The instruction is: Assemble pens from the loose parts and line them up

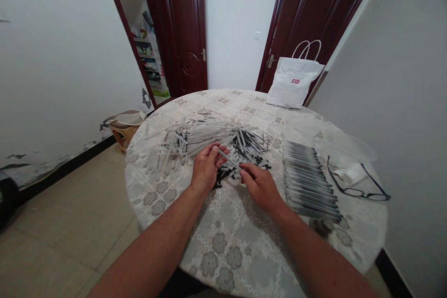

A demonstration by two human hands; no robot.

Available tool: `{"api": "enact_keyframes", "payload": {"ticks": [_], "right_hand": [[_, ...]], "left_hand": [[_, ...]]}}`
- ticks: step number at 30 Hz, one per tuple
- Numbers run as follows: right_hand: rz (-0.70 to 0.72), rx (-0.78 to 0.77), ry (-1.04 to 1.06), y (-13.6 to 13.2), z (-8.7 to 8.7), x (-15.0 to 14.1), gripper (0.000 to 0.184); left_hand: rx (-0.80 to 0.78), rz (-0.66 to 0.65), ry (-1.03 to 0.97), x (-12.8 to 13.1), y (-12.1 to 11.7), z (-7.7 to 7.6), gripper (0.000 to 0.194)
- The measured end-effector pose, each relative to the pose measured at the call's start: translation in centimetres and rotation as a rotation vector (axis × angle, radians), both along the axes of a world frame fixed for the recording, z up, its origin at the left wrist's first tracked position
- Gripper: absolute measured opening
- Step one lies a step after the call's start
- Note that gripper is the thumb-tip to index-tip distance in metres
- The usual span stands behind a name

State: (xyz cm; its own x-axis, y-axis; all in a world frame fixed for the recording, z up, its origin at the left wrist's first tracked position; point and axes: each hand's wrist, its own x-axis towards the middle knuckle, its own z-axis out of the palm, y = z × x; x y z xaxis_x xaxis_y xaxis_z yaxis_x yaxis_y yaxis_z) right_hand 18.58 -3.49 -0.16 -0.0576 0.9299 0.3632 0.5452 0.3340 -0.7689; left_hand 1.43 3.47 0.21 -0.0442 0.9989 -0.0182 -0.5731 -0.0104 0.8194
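Slim tube [229, 159] (held), left grip [205, 166], right grip [260, 185]

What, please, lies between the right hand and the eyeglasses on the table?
In the head view, a row of slim pen-like sticks lies on the patterned tablecloth between the right hand and the eyeglasses.

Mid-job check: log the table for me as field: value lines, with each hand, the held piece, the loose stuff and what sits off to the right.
Left hand: pinching one end of a slim pale tube
Right hand: fingers at the tube's near end
Loose pile: pale tubes and black pieces, scattered beyond and around the hands
Right of pile: row of slim sticks, side by side
Right edge: glasses
Far right: white bag, upright
Surface: patterned tablecloth
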Motion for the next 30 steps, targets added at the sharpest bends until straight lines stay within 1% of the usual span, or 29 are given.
{"api": "enact_keyframes", "payload": {"ticks": [2, 4, 6, 8, 9, 10, 11, 14, 15, 17, 19, 21, 23, 25, 27, 30], "right_hand": [[0.03, -0.171, 0.201, 0.2, 0.1, -0.2, 0.028], [0.073, -0.344, 0.438, 0.6, 0.0, -0.4, 0.032], [0.097, -0.459, 0.608, 1.0, 0.0, -0.3, 0.034], [0.11, -0.525, 0.652, 1.2, 0.1, -0.2, 0.032], [0.114, -0.53, 0.617, 1.2, 0.2, -0.1, 0.029], [0.117, -0.505, 0.546, 1.2, 0.3, 0.0, 0.025], [0.113, -0.445, 0.441, 1.1, 0.4, 0.0, 0.021], [0.058, -0.148, 0.035, 0.6, 1.1, 0.3, 0.013], [0.038, -0.07, -0.092, 0.4, 1.5, 0.4, 0.012], [0.012, 0.001, -0.314, 0.0, 2.5, 0.9, 0.011], [-0.014, -0.008, -0.506, -0.5, 3.8, 2.1, 0.012], [-0.075, -0.06, -0.678, -0.9, 5.2, 4.2, 0.016], [-0.185, -0.138, -0.82, -1.1, 6.5, 7.1, 0.022], [-0.345, -0.262, -0.958, -0.9, 7.4, 10.4, 0.027], [-0.413, -0.333, -1.001, -0.6, 7.5, 13.4, 0.029], [-0.463, -0.407, -1.033, 0.0, 6.7, 16.5, 0.027]], "left_hand": [[-0.005, 0.01, 0.0, 0.0, 0.1, 0.0, 0.025], [0.006, 0.004, 0.005, -0.1, 0.3, 0.0, 0.025], [0.011, -0.005, 0.025, 0.0, 0.5, 0.0, 0.025], [0.012, -0.003, 0.056, 0.1, 0.5, 0.0, 0.025], [0.012, -0.006, 0.071, 0.1, 0.4, 0.1, 0.025], [0.016, -0.012, 0.091, 0.2, 0.3, 0.2, 0.026], [0.024, -0.025, 0.119, 0.3, 0.1, 0.3, 0.028], [0.073, -0.094, 0.237, 0.5, -0.6, 0.6, 0.036], [0.093, -0.122, 0.279, 0.5, -0.8, 0.6, 0.038], [0.133, -0.162, 0.357, 0.4, -1.1, 0.7, 0.041], [0.16, -0.157, 0.42, 0.3, -1.2, 0.7, 0.043], [0.166, -0.113, 0.464, 0.0, -1.1, 0.7, 0.043], [0.161, -0.056, 0.483, -0.2, -0.8, 0.7, 0.042], [0.161, -0.018, 0.502, -0.3, -0.7, 0.7, 0.04], [0.164, 0.001, 0.524, -0.4, -0.6, 0.7, 0.038], [0.168, 0.017, 0.554, -0.5, -0.6, 0.8, 0.034]]}}
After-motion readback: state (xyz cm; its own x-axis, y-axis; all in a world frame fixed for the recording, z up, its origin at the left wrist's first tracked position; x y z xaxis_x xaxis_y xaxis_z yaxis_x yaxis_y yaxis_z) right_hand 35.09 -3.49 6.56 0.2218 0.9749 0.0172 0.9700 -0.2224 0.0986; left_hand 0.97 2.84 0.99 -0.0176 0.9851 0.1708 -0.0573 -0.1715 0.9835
